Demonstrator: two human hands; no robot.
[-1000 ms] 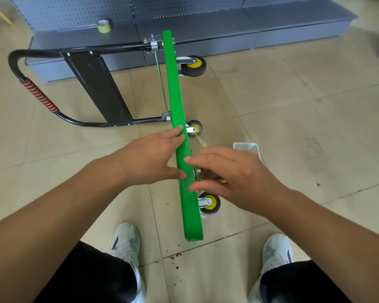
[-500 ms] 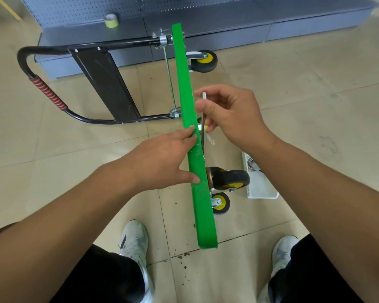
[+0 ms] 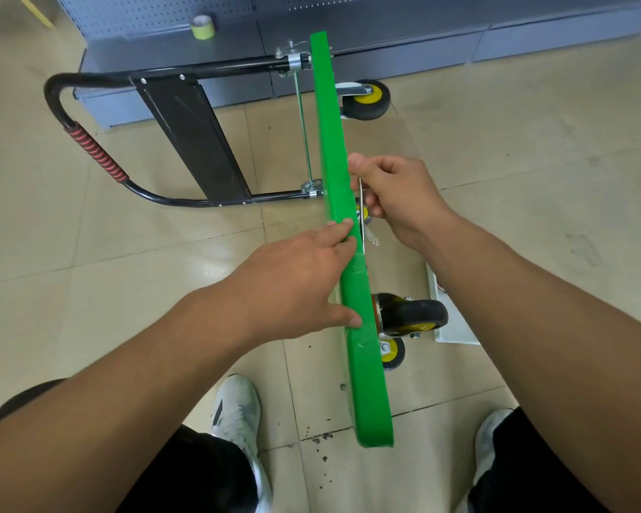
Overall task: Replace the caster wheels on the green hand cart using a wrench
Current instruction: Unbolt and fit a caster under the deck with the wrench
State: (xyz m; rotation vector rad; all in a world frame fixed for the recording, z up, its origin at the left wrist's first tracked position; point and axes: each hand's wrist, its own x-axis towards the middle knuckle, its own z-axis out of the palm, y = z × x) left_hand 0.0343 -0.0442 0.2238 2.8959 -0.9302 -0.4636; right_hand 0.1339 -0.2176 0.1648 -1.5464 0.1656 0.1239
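The green hand cart [image 3: 334, 149] stands on its edge on the floor, its deck seen edge-on, with the black handle [image 3: 89, 149] lying out to the left. My left hand [image 3: 304, 283] rests on the deck's top edge, fingers straight, thumb against the green side. My right hand [image 3: 393, 190] grips a thin silver wrench [image 3: 362, 216] close against the underside, just right of the deck. A large black caster [image 3: 411, 314] juts from the underside near me. Smaller yellow-hubbed casters show at the far end [image 3: 367, 101] and low near me [image 3: 392, 353].
A white perforated tray [image 3: 456, 331] lies on the floor right of the cart, partly under my right arm. Grey shelving [image 3: 385, 35] runs along the back, with a roll of yellow-green tape [image 3: 203, 27] on it. My shoes [image 3: 237, 409] flank the cart's near end.
My right hand rose from the near caster up along the underside and now holds the wrench there. My left hand stays on the deck edge. The view has drifted.
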